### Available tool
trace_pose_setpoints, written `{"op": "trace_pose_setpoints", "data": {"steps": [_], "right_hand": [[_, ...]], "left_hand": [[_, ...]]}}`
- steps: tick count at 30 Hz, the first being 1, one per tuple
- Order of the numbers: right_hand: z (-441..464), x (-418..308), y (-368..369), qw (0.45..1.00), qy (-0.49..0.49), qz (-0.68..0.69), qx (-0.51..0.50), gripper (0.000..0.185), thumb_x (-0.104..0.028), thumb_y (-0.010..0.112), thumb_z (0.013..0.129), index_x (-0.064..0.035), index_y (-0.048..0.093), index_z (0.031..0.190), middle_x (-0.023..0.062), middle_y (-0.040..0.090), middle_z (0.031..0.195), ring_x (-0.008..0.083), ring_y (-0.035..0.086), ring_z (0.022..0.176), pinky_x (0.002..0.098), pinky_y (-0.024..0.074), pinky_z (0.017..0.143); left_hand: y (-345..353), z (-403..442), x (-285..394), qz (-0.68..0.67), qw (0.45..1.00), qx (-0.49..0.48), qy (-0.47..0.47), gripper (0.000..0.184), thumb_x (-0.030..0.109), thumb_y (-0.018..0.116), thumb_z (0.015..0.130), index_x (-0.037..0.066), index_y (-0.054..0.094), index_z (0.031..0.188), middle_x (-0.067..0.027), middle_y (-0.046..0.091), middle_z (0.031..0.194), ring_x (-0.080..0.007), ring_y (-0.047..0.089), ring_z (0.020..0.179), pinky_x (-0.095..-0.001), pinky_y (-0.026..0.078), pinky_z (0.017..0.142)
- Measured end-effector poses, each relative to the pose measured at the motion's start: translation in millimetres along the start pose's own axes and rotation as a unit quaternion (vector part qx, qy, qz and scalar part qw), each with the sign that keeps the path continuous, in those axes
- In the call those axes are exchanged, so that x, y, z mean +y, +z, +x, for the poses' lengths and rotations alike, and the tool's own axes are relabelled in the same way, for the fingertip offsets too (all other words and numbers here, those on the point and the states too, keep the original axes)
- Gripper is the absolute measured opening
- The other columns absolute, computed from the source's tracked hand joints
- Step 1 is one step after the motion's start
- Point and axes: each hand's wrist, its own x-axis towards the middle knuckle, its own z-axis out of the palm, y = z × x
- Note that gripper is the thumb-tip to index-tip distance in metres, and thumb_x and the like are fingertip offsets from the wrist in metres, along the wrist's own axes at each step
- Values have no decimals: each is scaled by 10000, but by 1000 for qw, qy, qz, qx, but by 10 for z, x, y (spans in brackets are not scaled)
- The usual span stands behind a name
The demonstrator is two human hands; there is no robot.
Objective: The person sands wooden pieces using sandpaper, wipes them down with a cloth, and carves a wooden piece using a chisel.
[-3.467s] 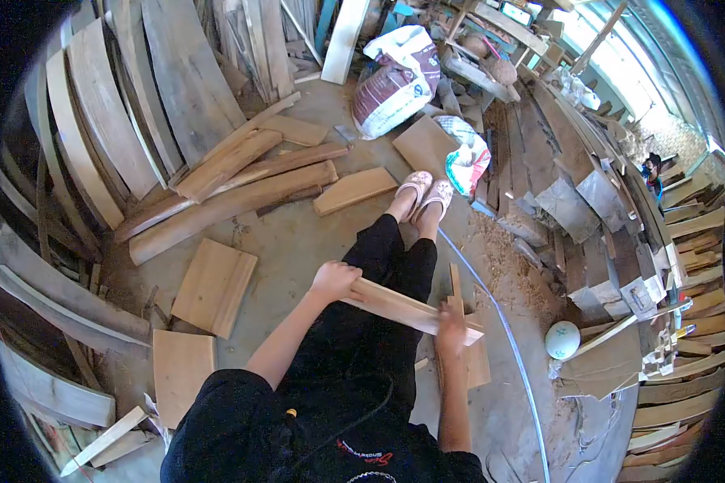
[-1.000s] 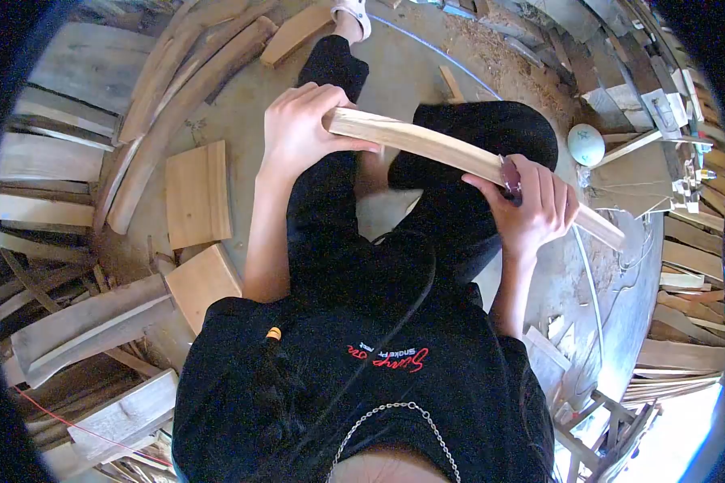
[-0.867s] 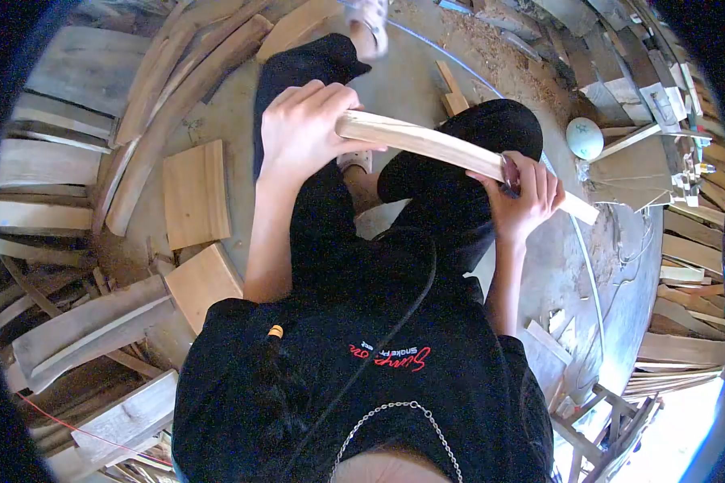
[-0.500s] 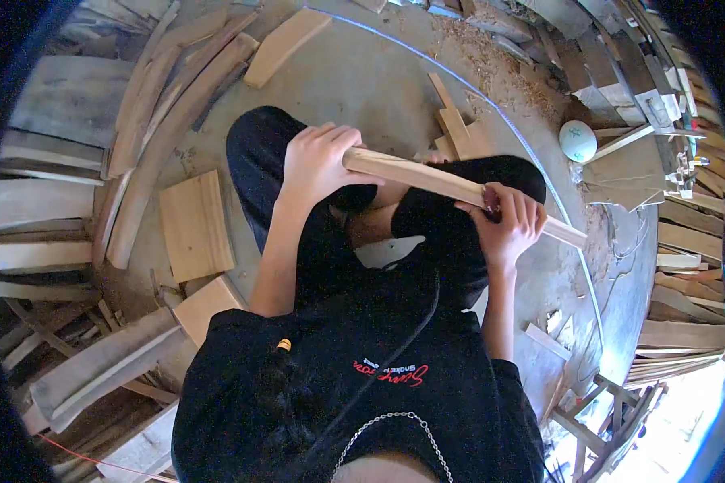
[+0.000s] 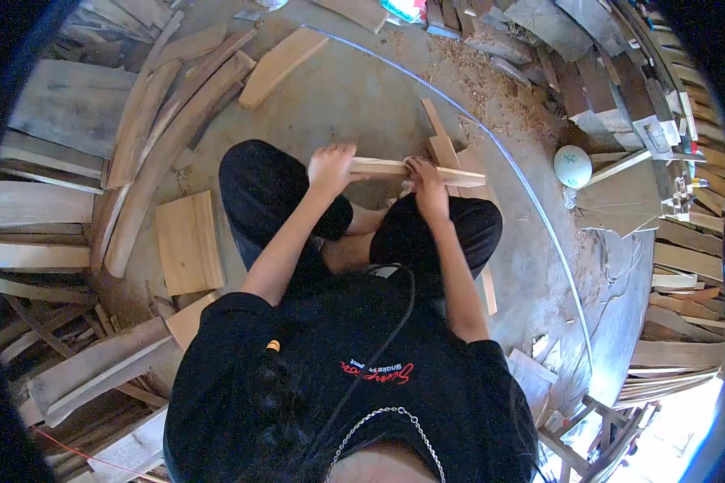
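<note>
evidently both hands are occupied with one straight, narrow, pale-tan wooden strip (image 5: 459, 176), which runs from left to right just beyond the gap between the two bent knees in black trousers (image 5: 254, 189). the left hand (image 5: 330, 167) is clenched around the strip's left end. the right hand (image 5: 428, 189) is wrapped over the strip farther along, its fingers bent around the wood, with the right end jutting out past it; i cannot tell whether anything lies between palm and wood. beyond the right knee, flat light-brown wooden pieces (image 5: 477, 165) lie on the grey concrete floor (image 5: 354, 97), and the strip's right end overlaps them in view; whether it touches them is unclear.

to the left lies a flat, squarish honey-coloured board (image 5: 189, 243), with long, rough brown timbers (image 5: 173, 149) farther off. on the far side rests an angular tan plank (image 5: 282, 68). a long, thin pale blue hose or cord (image 5: 532, 197) curves across the floor on the right, and past it sits a round, pale green ball-like object (image 5: 573, 167) near stacked greyish wood (image 5: 600, 101).
</note>
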Motion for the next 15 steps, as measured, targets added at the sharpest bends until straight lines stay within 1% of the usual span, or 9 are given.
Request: {"op": "trace_pose_setpoints", "data": {"steps": [1,2,3,7,8,11,13,14,15], "right_hand": [[0,-85,98,993,-82,-43,69,413,-46,560,776,-84,528,1186,143,548,1173,327,465,1147,462,324,999],[12,-237,82,993,-85,-52,65,392,-58,497,824,-75,509,1215,153,519,1226,348,446,1171,454,303,1023],[33,-358,30,996,-80,36,-10,400,-87,451,862,-88,469,1262,146,490,1267,339,418,1204,459,292,1029],[46,-813,519,988,-144,-52,-30,484,-183,476,875,-117,369,1343,108,412,1347,285,375,1253,459,261,1052],[23,-864,565,990,-132,-33,-31,477,-171,448,892,-102,345,1352,129,334,1400,292,332,1282,449,248,1055],[122,-593,605,982,-124,-140,-22,473,-211,457,895,-132,357,1351,85,368,1381,279,333,1281,438,248,1065],[186,-183,468,994,-34,-101,-35,405,-211,407,912,-125,411,1308,108,385,1358,309,350,1258,438,276,1041],[142,81,489,983,-41,-176,34,395,-215,387,922,-124,417,1305,130,404,1336,316,373,1234,435,283,1034],[182,232,378,993,43,-110,15,407,-235,367,933,-112,407,1318,127,394,1356,309,363,1250,445,271,1039]], "left_hand": [[44,15,-16,2,1000,-6,-5,507,501,727,578,93,561,829,-56,613,776,-238,610,799,-376,478,689],[65,36,-30,1,1000,9,6,506,487,732,579,84,568,837,-53,615,779,-238,610,804,-370,481,702],[91,41,-43,-1,1000,-1,14,495,474,735,584,86,569,842,-59,621,790,-246,613,808,-376,484,702],[21,129,-194,-28,995,-100,-3,442,414,744,603,102,573,865,-85,639,834,-286,622,820,-411,491,698],[-11,162,-237,-42,989,-138,-23,428,397,746,607,109,572,871,-93,642,845,-299,623,823,-422,491,695],[2,139,-471,-50,985,-163,-29,412,363,747,614,141,584,920,-117,644,863,-320,623,833,-444,492,691],[61,145,-557,-85,983,-161,-39,452,383,756,612,147,598,964,-134,641,868,-316,622,831,-438,488,695],[120,136,-592,-101,983,-151,-37,456,389,758,611,137,603,959,-137,642,864,-318,622,824,-433,489,697],[166,110,-613,-119,982,-142,-37,461,394,760,610,127,608,954,-140,644,859,-321,623,817,-427,489,698]]}}
